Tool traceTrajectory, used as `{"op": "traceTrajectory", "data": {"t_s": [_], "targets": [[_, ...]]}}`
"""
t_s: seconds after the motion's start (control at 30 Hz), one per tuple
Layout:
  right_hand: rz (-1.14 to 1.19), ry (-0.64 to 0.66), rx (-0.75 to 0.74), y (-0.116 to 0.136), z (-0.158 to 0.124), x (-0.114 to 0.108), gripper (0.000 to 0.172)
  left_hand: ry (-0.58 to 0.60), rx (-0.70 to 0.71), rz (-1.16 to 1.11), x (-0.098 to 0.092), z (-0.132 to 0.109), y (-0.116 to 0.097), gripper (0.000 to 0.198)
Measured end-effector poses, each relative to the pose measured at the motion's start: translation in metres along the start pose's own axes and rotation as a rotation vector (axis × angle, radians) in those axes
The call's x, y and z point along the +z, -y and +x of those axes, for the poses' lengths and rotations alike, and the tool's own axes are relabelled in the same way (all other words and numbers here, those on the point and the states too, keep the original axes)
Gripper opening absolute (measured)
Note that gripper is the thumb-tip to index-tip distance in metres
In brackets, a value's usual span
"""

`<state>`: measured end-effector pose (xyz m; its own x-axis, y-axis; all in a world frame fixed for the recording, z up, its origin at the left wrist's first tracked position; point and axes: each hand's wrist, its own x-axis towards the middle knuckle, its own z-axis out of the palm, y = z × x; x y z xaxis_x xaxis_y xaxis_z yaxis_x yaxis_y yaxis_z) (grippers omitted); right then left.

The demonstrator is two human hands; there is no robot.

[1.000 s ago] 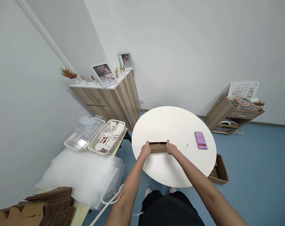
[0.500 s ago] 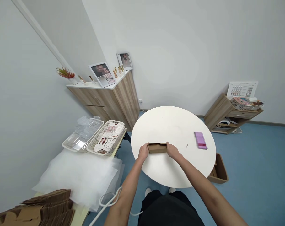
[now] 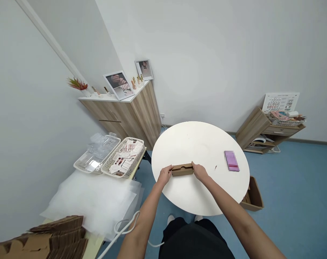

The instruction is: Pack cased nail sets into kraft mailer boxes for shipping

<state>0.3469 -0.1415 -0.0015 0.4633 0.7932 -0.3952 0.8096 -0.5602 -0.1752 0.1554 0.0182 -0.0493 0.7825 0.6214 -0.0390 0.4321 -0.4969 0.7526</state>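
A small brown cardboard box (image 3: 182, 171) is held between my two hands, over the near half of the round white table (image 3: 196, 136). My left hand (image 3: 165, 174) is closed on its left end, and my right hand (image 3: 199, 171) grips the right end. The lid flap lies across the top, with a small notch visible along its front edge. What is inside the box is hidden. To the right, on the same table, lies a pixelated purple packet (image 3: 231, 160) that neither hand touches.
At left, a side table carries a white basket of printed cards (image 3: 122, 158), a tray of clear plastic cases (image 3: 98, 153), translucent sheets (image 3: 90, 201) and stacked flat cardboard (image 3: 63, 239). A white cable (image 3: 120, 233) crosses near my left arm. An open carton (image 3: 254, 196) stands on the floor at right.
The box's top opening showed a dark gap before; now the lid flap is down over it. Both hands keep their hold on the ends. The view has shifted slightly.
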Motion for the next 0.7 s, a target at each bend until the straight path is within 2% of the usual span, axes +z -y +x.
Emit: {"op": "traceTrajectory", "data": {"t_s": [0.17, 0.3, 0.4, 0.47, 0.57, 0.63, 0.7], "targets": [[0.092, -0.116, -0.068, -0.005, -0.003, 0.026, 0.071, -0.038, 0.175, 0.206, 0.008, -0.017, 0.003, 0.046], [0.117, -0.231, -0.095, -0.007, -0.005, 0.052, 0.068, -0.056, 0.216, 0.391, 0.018, -0.030, 0.003, 0.054], [0.092, -0.317, -0.146, -0.009, -0.005, 0.062, 0.070, -0.100, 0.282, 0.545, 0.024, -0.036, 0.004, 0.060], [0.062, -0.320, -0.152, -0.010, -0.004, 0.062, 0.073, -0.117, 0.320, 0.635, 0.026, -0.037, 0.005, 0.063], [0.015, -0.255, -0.116, -0.007, -0.002, 0.050, 0.073, -0.118, 0.325, 0.715, 0.026, -0.034, 0.002, 0.062], [0.004, -0.206, -0.095, -0.003, -0.001, 0.037, 0.067, -0.107, 0.317, 0.729, 0.023, -0.030, -0.002, 0.058], [0.017, -0.166, -0.081, 0.000, -0.001, 0.025, 0.053, -0.087, 0.317, 0.723, 0.018, -0.025, -0.007, 0.053]]}}
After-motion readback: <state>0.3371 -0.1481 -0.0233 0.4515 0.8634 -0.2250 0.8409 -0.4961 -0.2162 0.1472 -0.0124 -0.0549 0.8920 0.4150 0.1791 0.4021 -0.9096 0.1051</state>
